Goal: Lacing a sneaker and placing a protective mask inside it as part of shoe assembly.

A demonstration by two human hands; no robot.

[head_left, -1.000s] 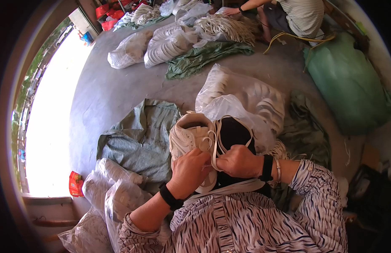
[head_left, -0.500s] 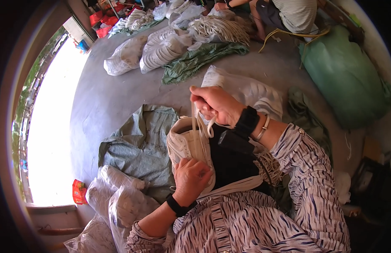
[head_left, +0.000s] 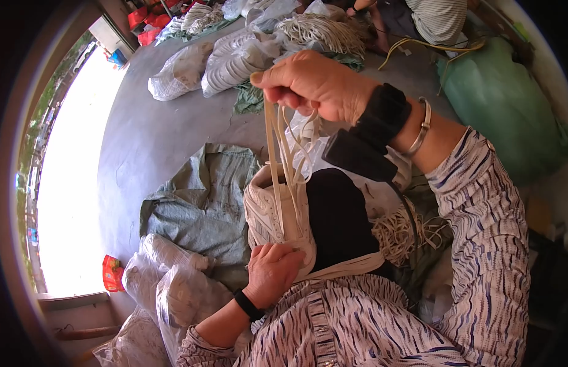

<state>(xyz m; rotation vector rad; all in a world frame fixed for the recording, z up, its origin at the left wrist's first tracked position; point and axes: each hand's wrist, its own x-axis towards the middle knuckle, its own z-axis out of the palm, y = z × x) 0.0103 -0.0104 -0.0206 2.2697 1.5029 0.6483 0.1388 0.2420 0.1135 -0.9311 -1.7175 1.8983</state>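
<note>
A cream sneaker (head_left: 261, 211) rests on my lap with its toe toward me. My left hand (head_left: 273, 269) is closed over its toe end, thumb lying across the front. Raised above the shoe's far end, my right hand (head_left: 314, 85) pinches a pale shoelace (head_left: 273, 150). Several strands of the lace run up taut from the eyelets, and looser loops hang beside them. A black cloth (head_left: 339, 220) covers my lap right of the shoe. More pale laces (head_left: 333, 269) lie across my lap near my waist.
Bagged shoes (head_left: 192, 287) stand at the near left beside a grey-green sack (head_left: 198, 202). A bundle of laces (head_left: 397, 235) lies to the right. Farther off are plastic bags of shoes (head_left: 235, 67), a big green sack (head_left: 504, 110) and another person (head_left: 437, 21).
My right hand has risen and moved slightly away from the shoe, drawing the lace strands longer and tauter. My left hand stays at the toe.
</note>
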